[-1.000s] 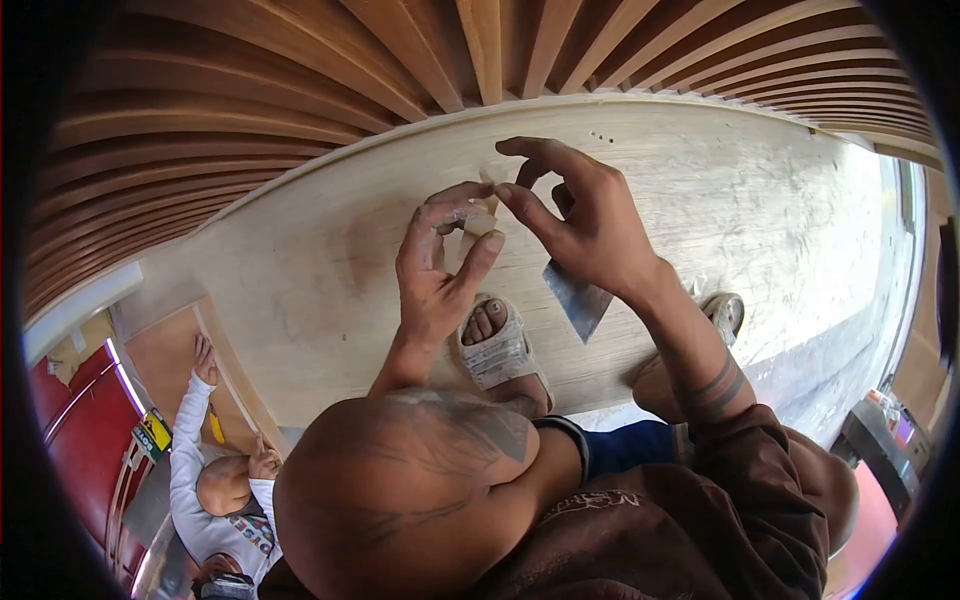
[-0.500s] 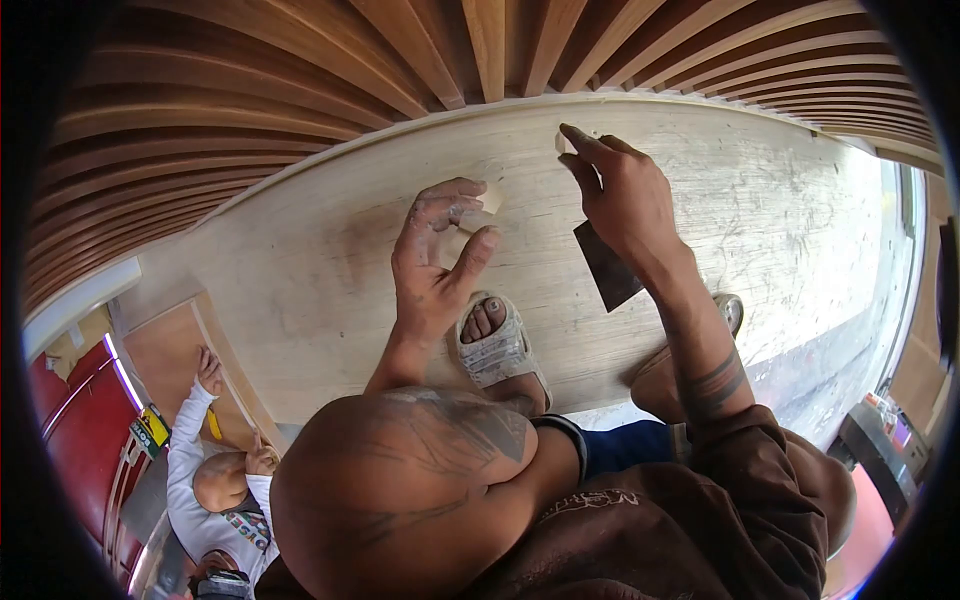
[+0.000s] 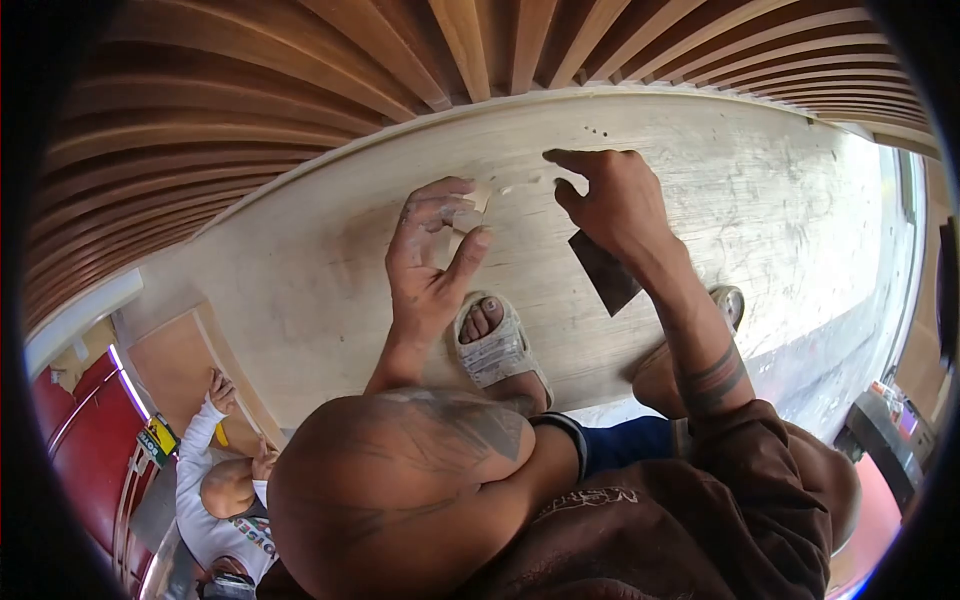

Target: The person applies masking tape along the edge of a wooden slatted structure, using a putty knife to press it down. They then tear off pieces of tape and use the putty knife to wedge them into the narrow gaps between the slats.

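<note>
My left hand (image 3: pixel 430 250) is closed in a loose curl around a small flat piece (image 3: pixel 470 220) with pale paste on it; the fingers hide most of it. Pale paste also coats those fingers. My right hand (image 3: pixel 615 195) reaches over the pale wooden panel (image 3: pixel 330 300), index finger and thumb apart. Under its palm sits a dark flat scraper blade (image 3: pixel 605 275), apparently kept there by the other fingers. Between the hands, a short paste smear (image 3: pixel 520 187) shows on the panel.
Brown wooden slats (image 3: pixel 535 45) run along the panel's far edge. My sandalled foot (image 3: pixel 495 340) rests on the panel. At lower left, another person in a white sleeve (image 3: pixel 195 440) touches a framed brown board (image 3: pixel 180 360). A dark object (image 3: pixel 880 440) stands at right.
My right hand has moved slightly left and nearer to me, with the blade still in it. A pale lump at its fingertips no longer shows there, and a smear is visible beside them.
</note>
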The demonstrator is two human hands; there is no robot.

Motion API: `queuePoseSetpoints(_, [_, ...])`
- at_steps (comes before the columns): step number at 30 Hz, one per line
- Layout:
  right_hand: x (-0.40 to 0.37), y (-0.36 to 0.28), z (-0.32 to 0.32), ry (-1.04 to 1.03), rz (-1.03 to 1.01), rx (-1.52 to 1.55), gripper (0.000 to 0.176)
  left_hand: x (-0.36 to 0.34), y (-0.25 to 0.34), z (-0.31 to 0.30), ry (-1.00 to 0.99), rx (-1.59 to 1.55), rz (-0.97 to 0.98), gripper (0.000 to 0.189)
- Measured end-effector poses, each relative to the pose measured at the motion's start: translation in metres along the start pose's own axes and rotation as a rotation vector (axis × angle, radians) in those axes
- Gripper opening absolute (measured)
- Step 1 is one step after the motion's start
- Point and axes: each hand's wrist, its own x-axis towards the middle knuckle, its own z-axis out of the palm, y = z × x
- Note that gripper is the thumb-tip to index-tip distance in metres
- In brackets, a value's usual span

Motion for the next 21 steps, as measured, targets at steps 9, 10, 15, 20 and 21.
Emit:
queuePoseSetpoints(9, [0.003, -0.01, -0.005, 0.064, -0.085, 0.237, 0.02, 0.001, 0.0, 0.003, -0.03, 0.046, 0.019, 0.032])
queuePoseSetpoints(10, [0.002, -0.019, -0.013, 0.063, -0.086, 0.238, 0.02, 0.001, 0.003, 0.004, -0.034, 0.027, 0.003, 0.032])
queuePoseSetpoints(15, [-0.007, -0.046, -0.024, -0.118, -0.241, 0.55, 0.032, 0.003, 0.004, 0.004, -0.061, 0.107, 0.029, 0.035])
queuePoseSetpoints(20, [-0.01, -0.048, -0.021, -0.137, -0.208, 0.451, 0.03, 0.004, 0.005, 0.004, -0.113, 0.161, 0.077, 0.04])
queuePoseSetpoints(21, [-0.011, -0.047, -0.02, -0.11, -0.189, 0.425, 0.026, 0.004, 0.004, 0.004, -0.112, 0.162, 0.077, 0.04])
